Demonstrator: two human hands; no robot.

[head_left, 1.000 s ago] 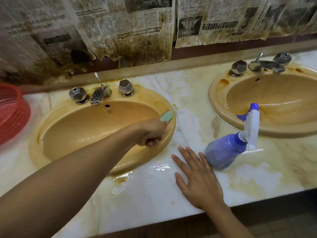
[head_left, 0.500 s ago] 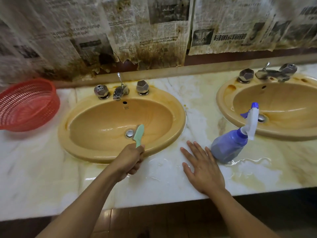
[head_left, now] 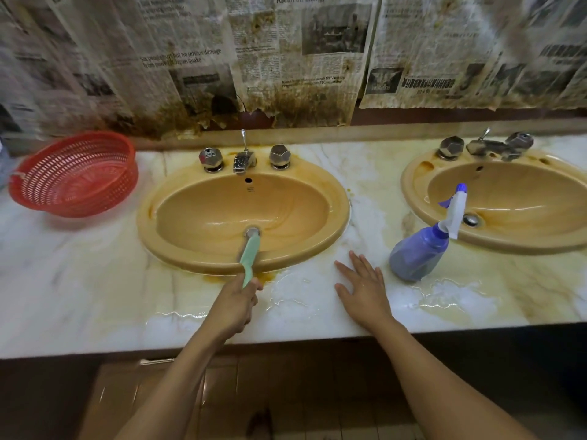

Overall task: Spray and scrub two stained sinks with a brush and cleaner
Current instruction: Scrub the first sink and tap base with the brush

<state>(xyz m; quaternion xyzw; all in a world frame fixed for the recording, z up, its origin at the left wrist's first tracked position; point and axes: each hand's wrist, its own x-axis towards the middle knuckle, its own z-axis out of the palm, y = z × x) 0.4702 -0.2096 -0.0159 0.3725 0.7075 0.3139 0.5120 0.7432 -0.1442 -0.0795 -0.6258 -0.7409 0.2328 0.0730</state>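
Wet marble surface (head_left: 79, 281), puddled near its front edge; likely risk: a slick handle twisting loose, or hard strokes flinging stained water out; left hand (head_left: 236, 301) clamped round green brush (head_left: 249, 258), its tip at the left sink (head_left: 147, 227) drain; right hand (head_left: 365, 289) flat, fingers apart; spray bottle (head_left: 416, 255) just beside; right sink (head_left: 413, 192) beyond.

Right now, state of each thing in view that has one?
left hand, grips the brush handle.
right hand, flat on the countertop, fingers spread.
brush, tip at the left sink drain.
left sink, stained, wet, tap not running.
right sink, stained, tap not running.
spray bottle, standing on countertop between sinks.
red basket, tipped toward the camera.
countertop, puddles at front.
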